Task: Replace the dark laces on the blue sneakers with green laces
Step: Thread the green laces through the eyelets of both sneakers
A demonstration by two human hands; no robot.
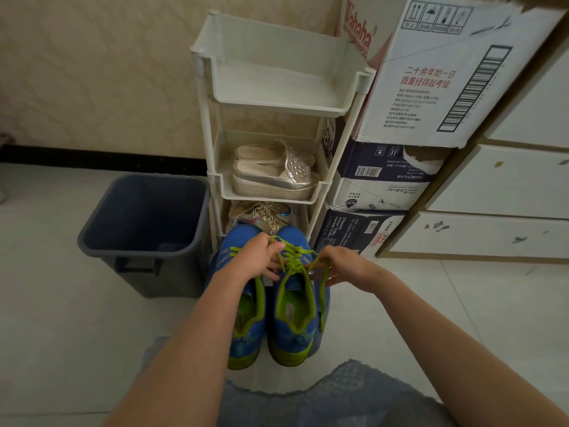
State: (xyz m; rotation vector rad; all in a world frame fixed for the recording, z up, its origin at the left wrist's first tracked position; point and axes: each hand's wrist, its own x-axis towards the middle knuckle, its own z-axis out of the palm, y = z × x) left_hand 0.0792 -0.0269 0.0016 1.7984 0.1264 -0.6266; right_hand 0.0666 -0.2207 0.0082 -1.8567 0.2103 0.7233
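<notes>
Blue sneakers (292,337) stand side by side on the pale floor (61,318), heels toward the person, apparently so both arms can reach the eyelets. Stacked cardboard boxes (431,87), a white shoe rack (277,97) and a dark bin (144,217) hem in the toes. Both shoes already show green lacing and no dark lace is in view, which suggests the swap is close to finished. Over the right-hand shoe, the left grip (257,257) is curled tight, fingertips pinching the green lace (295,252) where its top crossings meet, likely to keep the tension. The right grip (341,265) is also closed, pinching a loose end and drawing it sideways off the shoe, as if to knot it.
</notes>
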